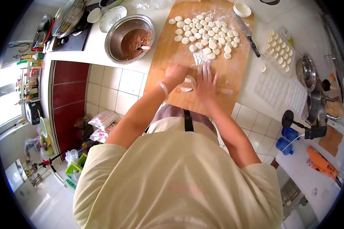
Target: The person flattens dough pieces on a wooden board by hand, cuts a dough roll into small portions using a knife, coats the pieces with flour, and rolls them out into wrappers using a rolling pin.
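Note:
A thin round dough wrapper (186, 84) lies near the front edge of the wooden board (162, 53), between my two hands. My left hand (176, 74) is closed at its upper left edge, with the fingertips partly hidden. Flat on the board, with fingers stretched out, my right hand (205, 82) rests at the wrapper's right side. A pale, blurred shape (227, 91) shows right of my right wrist; I cannot make out what it is. Many small flattened dough pieces (205, 33) are spread over the far part, with loose flour (201, 58) below them.
Left of the board stands a metal bowl (111, 47) with brown filling (135, 42). A knife (250, 40) lies along the board's right edge, near a white bowl (242, 10). Further right are a tray of dumplings (279, 49), a ridged tray (269, 89) and metal bowls (306, 72).

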Demonstrator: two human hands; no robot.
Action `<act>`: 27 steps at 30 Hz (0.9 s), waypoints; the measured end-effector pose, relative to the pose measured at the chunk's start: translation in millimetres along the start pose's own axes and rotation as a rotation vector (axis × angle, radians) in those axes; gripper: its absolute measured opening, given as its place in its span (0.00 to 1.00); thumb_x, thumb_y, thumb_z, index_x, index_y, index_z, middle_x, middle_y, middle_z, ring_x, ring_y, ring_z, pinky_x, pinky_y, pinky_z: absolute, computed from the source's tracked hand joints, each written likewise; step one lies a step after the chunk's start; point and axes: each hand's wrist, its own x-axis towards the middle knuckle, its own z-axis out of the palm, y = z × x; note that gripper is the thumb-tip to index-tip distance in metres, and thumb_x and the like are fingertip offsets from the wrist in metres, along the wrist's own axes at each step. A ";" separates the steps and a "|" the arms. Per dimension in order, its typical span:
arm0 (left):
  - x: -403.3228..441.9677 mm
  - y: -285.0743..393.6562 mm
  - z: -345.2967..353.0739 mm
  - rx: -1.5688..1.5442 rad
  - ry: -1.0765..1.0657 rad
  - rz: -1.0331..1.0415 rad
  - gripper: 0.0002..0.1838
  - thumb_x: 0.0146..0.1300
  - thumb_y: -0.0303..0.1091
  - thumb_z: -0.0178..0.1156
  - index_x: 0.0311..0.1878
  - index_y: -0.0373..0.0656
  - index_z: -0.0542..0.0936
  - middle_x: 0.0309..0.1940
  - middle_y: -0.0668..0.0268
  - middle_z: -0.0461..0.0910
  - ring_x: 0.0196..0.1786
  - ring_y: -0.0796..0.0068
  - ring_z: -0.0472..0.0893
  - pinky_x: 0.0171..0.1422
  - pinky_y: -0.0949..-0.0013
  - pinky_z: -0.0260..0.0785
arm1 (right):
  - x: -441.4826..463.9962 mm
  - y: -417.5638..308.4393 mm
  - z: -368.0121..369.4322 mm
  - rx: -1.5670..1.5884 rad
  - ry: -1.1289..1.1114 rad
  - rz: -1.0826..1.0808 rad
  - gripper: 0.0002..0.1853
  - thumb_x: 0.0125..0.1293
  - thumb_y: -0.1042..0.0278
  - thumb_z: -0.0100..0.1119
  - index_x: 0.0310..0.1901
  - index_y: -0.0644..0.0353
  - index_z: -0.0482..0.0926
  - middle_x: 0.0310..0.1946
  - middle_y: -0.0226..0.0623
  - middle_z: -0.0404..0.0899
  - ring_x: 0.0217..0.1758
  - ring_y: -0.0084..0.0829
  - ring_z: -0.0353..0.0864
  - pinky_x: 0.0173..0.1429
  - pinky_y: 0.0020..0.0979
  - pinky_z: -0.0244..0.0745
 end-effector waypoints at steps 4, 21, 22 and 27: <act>-18.2 -28.2 22.9 -0.372 0.156 -0.106 0.11 0.62 0.42 0.64 0.39 0.48 0.88 0.41 0.58 0.87 0.45 0.54 0.86 0.48 0.53 0.78 | -73.6 -9.1 -5.9 0.070 -0.160 0.003 0.36 0.73 0.46 0.50 0.75 0.62 0.61 0.80 0.49 0.50 0.85 0.45 0.42 0.81 0.65 0.32; -32.7 -17.5 36.6 -0.271 0.416 -0.035 0.10 0.59 0.38 0.63 0.39 0.45 0.86 0.38 0.56 0.86 0.41 0.49 0.84 0.49 0.52 0.77 | -24.1 -6.9 -12.6 0.025 -0.006 -0.066 0.35 0.70 0.49 0.56 0.72 0.62 0.65 0.75 0.48 0.61 0.82 0.45 0.52 0.81 0.63 0.39; -28.9 -18.3 42.1 -0.265 0.436 -0.010 0.10 0.59 0.38 0.63 0.39 0.45 0.86 0.38 0.56 0.86 0.41 0.49 0.84 0.49 0.52 0.77 | -27.5 -0.8 -5.3 0.055 0.033 -0.115 0.32 0.70 0.51 0.56 0.70 0.61 0.67 0.74 0.47 0.63 0.81 0.44 0.54 0.81 0.62 0.40; -10.0 -54.1 6.6 -0.454 0.378 -0.187 0.11 0.58 0.37 0.65 0.42 0.43 0.84 0.42 0.53 0.84 0.50 0.48 0.81 0.54 0.50 0.74 | -81.1 41.4 -6.9 0.100 0.046 -0.098 0.22 0.68 0.58 0.59 0.61 0.57 0.74 0.71 0.43 0.67 0.79 0.42 0.60 0.80 0.59 0.45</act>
